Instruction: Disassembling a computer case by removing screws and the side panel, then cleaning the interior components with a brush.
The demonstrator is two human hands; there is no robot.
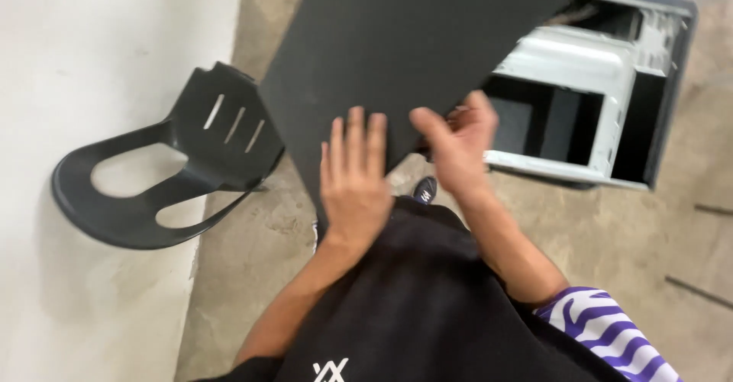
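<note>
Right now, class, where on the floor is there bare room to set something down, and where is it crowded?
Bare concrete floor lies right of the right hand, below the open metal case. A narrower strip runs between the black chair and the left hand. Around the black panel it is crowded.

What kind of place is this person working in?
Probably a workshop or repair room: a bare concrete floor, an opened computer case lying on it, and a plain black plastic chair against a white wall.

Matte black panel point(397, 54) under my hands, black chair point(175, 168) left of them, pale grey case point(603, 84) right, my purple-and-white striped sleeve point(611, 332)
</note>
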